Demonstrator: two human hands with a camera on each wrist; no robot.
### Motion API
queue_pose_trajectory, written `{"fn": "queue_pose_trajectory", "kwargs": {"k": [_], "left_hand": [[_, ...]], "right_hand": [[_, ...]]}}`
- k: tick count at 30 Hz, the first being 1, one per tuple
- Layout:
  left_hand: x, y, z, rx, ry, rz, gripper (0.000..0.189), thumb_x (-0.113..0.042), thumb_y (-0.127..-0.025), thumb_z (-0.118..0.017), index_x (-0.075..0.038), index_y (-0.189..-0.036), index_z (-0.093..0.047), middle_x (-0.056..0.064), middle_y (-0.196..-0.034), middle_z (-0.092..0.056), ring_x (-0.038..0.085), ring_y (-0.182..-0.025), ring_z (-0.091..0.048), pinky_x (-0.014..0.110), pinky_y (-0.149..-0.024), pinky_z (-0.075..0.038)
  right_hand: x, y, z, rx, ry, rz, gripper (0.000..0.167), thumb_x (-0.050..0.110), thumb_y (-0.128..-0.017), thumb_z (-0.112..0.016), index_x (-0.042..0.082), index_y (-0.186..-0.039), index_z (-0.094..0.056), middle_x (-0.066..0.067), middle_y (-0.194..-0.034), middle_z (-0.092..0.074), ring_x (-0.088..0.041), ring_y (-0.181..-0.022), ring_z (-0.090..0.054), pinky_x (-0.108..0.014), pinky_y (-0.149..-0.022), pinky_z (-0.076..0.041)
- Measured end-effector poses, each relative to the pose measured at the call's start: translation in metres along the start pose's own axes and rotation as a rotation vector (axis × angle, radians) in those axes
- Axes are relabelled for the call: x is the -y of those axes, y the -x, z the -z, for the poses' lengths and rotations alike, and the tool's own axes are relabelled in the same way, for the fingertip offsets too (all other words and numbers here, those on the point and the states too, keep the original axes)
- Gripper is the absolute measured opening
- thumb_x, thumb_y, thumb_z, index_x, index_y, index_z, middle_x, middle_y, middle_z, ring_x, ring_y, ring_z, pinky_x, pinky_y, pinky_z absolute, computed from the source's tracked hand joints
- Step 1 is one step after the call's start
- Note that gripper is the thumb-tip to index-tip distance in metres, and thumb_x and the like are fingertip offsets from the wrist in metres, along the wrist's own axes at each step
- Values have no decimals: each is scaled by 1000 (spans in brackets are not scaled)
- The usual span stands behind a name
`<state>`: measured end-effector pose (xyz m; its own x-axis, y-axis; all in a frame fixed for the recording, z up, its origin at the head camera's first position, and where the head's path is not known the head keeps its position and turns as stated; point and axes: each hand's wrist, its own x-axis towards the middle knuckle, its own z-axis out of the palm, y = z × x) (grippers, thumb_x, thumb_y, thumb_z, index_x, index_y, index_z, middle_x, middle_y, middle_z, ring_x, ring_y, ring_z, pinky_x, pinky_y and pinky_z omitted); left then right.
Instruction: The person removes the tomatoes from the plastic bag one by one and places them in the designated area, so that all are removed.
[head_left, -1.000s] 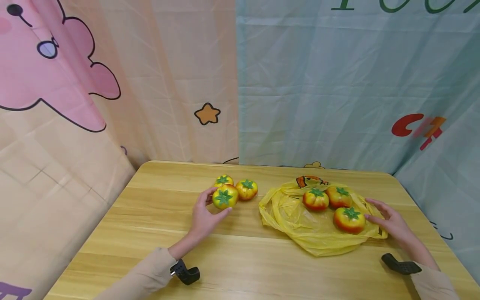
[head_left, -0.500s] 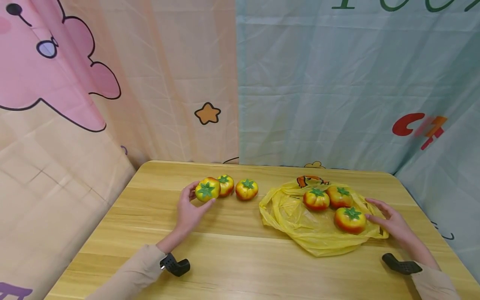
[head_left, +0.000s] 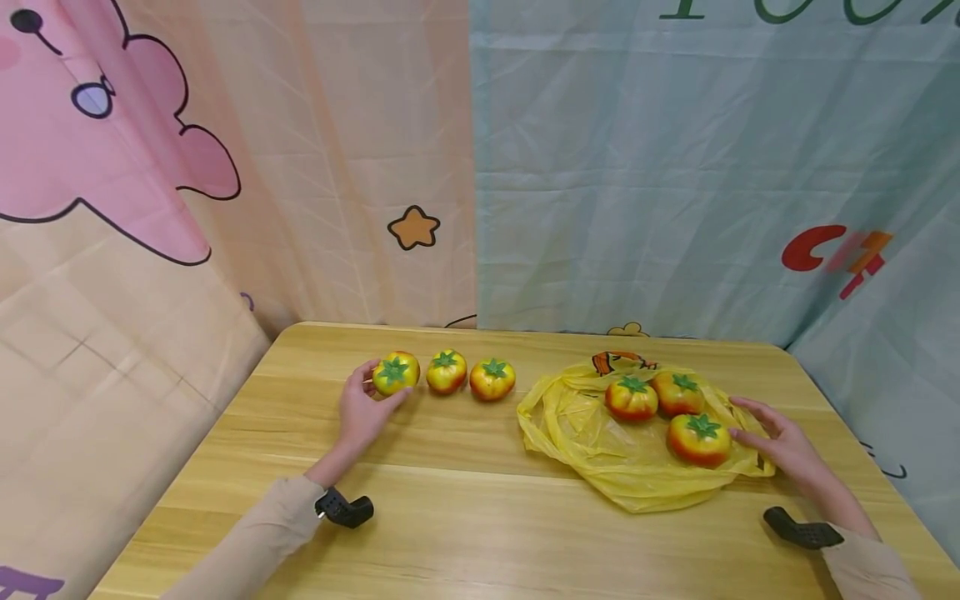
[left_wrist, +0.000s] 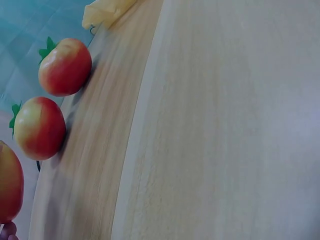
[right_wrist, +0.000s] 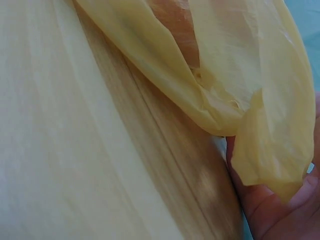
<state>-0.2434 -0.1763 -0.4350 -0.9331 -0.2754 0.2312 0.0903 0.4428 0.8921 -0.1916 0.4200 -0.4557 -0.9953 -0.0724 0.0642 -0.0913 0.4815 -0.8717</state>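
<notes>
At the table's back left, my left hand [head_left: 363, 410] holds a yellow-and-red tomato [head_left: 396, 372] with a green leafy top, between thumb and fingers. Two similar tomatoes stand in a row to its right, a near one [head_left: 447, 372] and a farther one [head_left: 492, 379]. In the left wrist view the held tomato [left_wrist: 9, 182] is cut off at the left edge. My right hand [head_left: 785, 442] grips the right side of a spread yellow plastic bag [head_left: 592, 450], which bears three more tomatoes [head_left: 699, 440]. In the right wrist view, the bag [right_wrist: 280, 135] covers most of the fingers.
The wooden table [head_left: 480, 533] has a printed curtain [head_left: 337, 167] behind it and at the sides. A black wrist camera [head_left: 345, 507] sits on the left wrist, and another [head_left: 802, 530] on the right. An orange print [head_left: 618, 362] marks the bag's back edge.
My left hand has carried its tomato leftward and back, from in front of the other two to the left end of their row. The right hand and the bag have stayed put.
</notes>
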Motion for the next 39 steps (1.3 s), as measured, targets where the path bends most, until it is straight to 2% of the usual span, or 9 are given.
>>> {"fn": "queue_pose_trajectory", "kwargs": {"k": [5, 16, 19, 23, 24, 26, 30, 33, 39], "left_hand": [[4, -6, -2, 2, -26, 53, 71, -15, -74, -81, 1, -134, -47, 19, -121, -53, 30, -101, -53, 29, -84, -44], [8, -20, -13, 28, 13, 152, 71, -16, -74, -81, -2, -135, -47, 19, -125, -52, 26, -99, -50, 27, -81, -42], [9, -22, -15, 21, 14, 165, 72, -17, -75, -81, -2, -136, -46, 19, -126, -52, 27, -100, -50, 28, -82, -41], [13, -24, -17, 35, 6, 174, 72, -19, -76, -80, -1, -136, -45, 21, -127, -52, 30, -103, -51, 32, -86, -42], [14, -24, -17, 39, 3, 176, 72, -19, -76, -80, 0, -136, -45, 21, -127, -52, 30, -104, -51, 33, -87, -43], [16, -25, -18, 46, -4, 173, 72, -19, -77, -80, 0, -137, -45, 23, -126, -52, 32, -105, -52, 36, -90, -44], [17, -25, -19, 52, -25, 164, 72, -21, -77, -80, 0, -136, -45, 23, -126, -53, 33, -105, -53, 39, -90, -44], [16, -26, -19, 56, -44, 157, 72, -22, -77, -80, -1, -136, -45, 23, -126, -53, 33, -104, -53, 39, -90, -45], [15, -26, -20, 73, -43, 155, 72, -22, -79, -79, -1, -137, -43, 24, -127, -52, 34, -107, -53, 40, -92, -45]], "right_hand": [[-1, 1, 0, -3, -2, 18, 57, 21, -97, -56, 9, -148, -34, 40, -123, -34, 27, -115, -19, -72, -106, 0], [-2, 1, -2, -5, 0, 35, 57, 20, -97, -57, 8, -148, -34, 40, -122, -34, 27, -112, -20, -70, -107, 0], [-2, 0, -1, -4, 17, 29, 58, 21, -97, -57, 7, -148, -34, 39, -123, -34, 22, -122, -16, -72, -106, -2], [-1, -1, 0, 3, 24, 19, 59, 21, -97, -57, 6, -148, -33, 39, -124, -33, -8, -147, -5, -72, -106, -3], [0, -1, 0, 3, 24, 17, 59, 21, -97, -57, 6, -148, -33, 39, -124, -34, -6, -146, -5, -72, -106, -3], [0, -2, 0, 8, 18, 10, 59, 21, -97, -57, 7, -148, -33, 39, -125, -34, -17, -149, -3, -73, -106, -3], [0, -2, 1, 3, 6, 20, 57, 21, -97, -57, 9, -148, -35, 39, -124, -35, 18, -131, -14, -72, -106, -2], [1, -2, 1, 1, -3, 35, 56, 20, -97, -57, 10, -148, -35, 40, -122, -36, 26, -115, -20, -71, -107, -1], [2, -1, 1, 3, -3, 41, 56, 19, -97, -57, 9, -148, -35, 40, -122, -36, 27, -113, -21, -71, -107, 0]]}}
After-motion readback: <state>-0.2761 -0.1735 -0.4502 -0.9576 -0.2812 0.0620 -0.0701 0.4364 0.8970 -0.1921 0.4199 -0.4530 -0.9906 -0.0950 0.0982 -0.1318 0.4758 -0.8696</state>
